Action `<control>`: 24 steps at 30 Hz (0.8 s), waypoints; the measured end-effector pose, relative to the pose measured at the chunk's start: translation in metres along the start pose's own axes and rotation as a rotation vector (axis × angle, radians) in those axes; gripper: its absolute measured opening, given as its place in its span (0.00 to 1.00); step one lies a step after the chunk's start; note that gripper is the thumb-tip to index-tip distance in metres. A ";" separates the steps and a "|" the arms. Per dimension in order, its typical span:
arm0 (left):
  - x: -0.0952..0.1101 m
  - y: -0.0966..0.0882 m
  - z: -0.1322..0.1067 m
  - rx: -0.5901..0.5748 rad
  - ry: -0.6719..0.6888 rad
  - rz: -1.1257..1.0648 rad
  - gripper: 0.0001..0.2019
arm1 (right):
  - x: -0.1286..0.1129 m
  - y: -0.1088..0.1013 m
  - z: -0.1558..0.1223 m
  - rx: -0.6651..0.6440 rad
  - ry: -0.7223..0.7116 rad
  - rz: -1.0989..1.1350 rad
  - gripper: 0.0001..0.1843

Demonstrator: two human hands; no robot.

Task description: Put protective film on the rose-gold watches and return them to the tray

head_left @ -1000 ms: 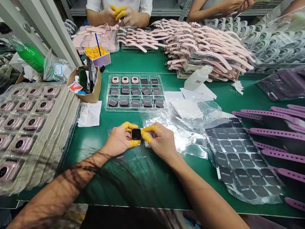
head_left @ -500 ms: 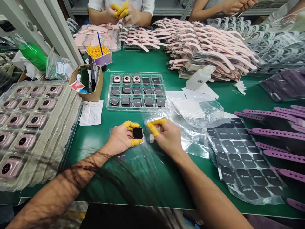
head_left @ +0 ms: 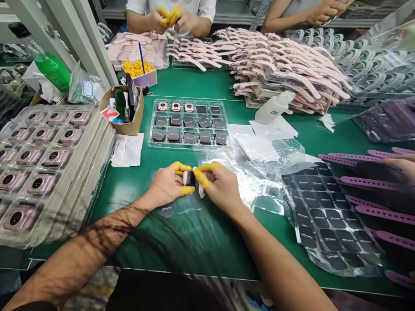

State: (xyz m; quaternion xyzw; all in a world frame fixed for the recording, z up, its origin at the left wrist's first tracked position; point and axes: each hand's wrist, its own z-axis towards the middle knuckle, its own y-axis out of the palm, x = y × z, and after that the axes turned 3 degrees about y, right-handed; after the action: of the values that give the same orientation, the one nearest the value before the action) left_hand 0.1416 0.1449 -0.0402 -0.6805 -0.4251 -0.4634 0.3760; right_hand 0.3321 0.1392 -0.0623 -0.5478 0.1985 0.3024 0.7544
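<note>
My left hand [head_left: 167, 186], with yellow finger cots on thumb and fingers, pinches a small square watch body [head_left: 188, 178] with a dark screen just above the green table. My right hand [head_left: 220, 186], also in yellow cots, is closed at the watch body's right edge, its fingertips touching it and a small white piece [head_left: 200, 190] under them. A clear tray [head_left: 188, 125] of several dark-screened and pink watch bodies lies beyond my hands. A sheet of dark screen films [head_left: 324, 216] lies to the right.
Bagged trays of pink watch bodies [head_left: 42, 164] are stacked at left. A cardboard box [head_left: 125, 110], a white bottle [head_left: 274, 108], clear plastic bags [head_left: 259, 164], purple straps [head_left: 372, 181] and heaps of pink straps [head_left: 275, 65] surround me. Two people work across the table; another hand [head_left: 400, 166] shows at right.
My right hand, apart from the watch body half a second ago, has come back against its right edge. The camera has shifted slightly; a hand has appeared at the right edge.
</note>
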 end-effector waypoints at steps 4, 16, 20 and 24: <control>0.001 -0.003 0.004 -0.005 -0.016 -0.142 0.30 | 0.013 -0.014 0.005 0.135 0.060 -0.307 0.11; -0.001 -0.022 0.016 -0.125 -0.110 -0.708 0.23 | -0.032 0.025 -0.034 -0.421 -0.457 0.154 0.19; 0.000 -0.021 0.012 -0.173 -0.155 -0.676 0.23 | -0.034 0.032 -0.035 -0.374 -0.302 0.068 0.11; 0.001 -0.021 0.010 -0.186 -0.174 -0.699 0.21 | -0.039 0.033 -0.034 -0.322 -0.232 0.070 0.04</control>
State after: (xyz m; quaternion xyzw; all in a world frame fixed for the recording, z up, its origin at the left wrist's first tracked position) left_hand 0.1258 0.1616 -0.0400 -0.5624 -0.6182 -0.5410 0.0942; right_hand 0.2822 0.1049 -0.0721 -0.6157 0.0780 0.4173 0.6638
